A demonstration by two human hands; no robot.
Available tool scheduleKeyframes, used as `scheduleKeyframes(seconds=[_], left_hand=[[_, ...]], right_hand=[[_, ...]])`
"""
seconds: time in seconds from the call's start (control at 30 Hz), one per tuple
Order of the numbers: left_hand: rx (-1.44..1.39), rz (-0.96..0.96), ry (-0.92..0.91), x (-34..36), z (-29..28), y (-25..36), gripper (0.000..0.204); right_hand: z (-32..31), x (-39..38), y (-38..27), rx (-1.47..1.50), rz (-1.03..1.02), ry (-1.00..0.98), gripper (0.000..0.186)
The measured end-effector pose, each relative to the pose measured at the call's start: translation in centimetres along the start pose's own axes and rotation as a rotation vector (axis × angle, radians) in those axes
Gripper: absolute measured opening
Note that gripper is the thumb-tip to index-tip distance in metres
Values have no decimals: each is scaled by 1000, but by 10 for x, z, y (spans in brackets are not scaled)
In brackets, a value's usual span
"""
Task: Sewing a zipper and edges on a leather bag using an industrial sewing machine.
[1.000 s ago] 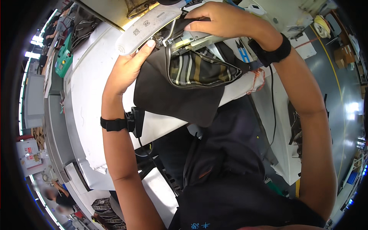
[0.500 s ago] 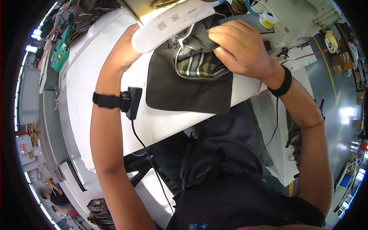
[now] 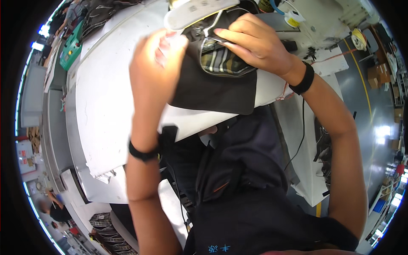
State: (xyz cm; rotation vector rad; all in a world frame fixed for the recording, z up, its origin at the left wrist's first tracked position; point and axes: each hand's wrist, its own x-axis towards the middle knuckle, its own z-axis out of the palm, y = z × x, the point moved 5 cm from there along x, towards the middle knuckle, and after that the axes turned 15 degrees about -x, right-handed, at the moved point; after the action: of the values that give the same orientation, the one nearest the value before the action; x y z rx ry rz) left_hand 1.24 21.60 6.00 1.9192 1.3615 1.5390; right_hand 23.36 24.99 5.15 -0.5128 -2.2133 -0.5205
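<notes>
Dark fabric piece (image 3: 221, 92), zipped, plaid-lined, on white surface (image 3: 102, 97); right hand (image 3: 260, 46), fingers pinching its edge; left hand (image 3: 154, 72), blurred, cannot tell finger state.

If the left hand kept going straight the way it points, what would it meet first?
Probably the rounded end of the white sewing-machine head. The left hand is blurred and depth is unclear, so it might pass underneath instead.
</notes>
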Motion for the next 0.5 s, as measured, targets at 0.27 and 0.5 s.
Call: scheduleKeyframes(seconds=[0.27,0.5], left_hand=[[34,-123,140,-60,73,-1,79],[186,-85,76,-68,36,47,63]], right_hand=[[4,-2,-3,8,-34,77,37],[7,-4,-6,-63,-119,76,44]])
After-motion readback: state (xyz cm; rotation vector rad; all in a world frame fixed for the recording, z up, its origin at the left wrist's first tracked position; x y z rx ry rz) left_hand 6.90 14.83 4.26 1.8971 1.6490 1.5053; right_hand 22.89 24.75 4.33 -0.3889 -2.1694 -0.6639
